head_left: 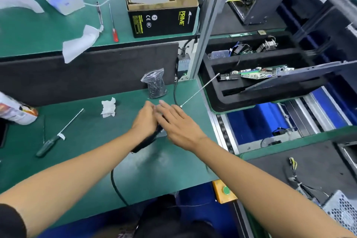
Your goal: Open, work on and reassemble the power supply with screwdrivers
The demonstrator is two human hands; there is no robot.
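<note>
My left hand (144, 120) is closed around the black body of a corded electric screwdriver (147, 141) on the green mat. Its long thin bit (200, 90) points up and to the right, towards a black tray. My right hand (174, 123) lies flat over the front of the tool with its fingers spread, and I cannot tell whether it touches it. The power supply (342, 212), a grey perforated metal case with loose cables, sits at the far lower right, away from both hands. A green-handled screwdriver (48, 145) lies on the mat to the left.
A bag of dark screws (154, 85) and a crumpled tissue (108, 107) lie just beyond my hands. A red screwdriver (115, 33) and a cardboard box (162, 6) are on the upper shelf. A black tray (216, 102) with circuit boards stands to the right. A yellow button box (225, 191) is mounted at the bench edge.
</note>
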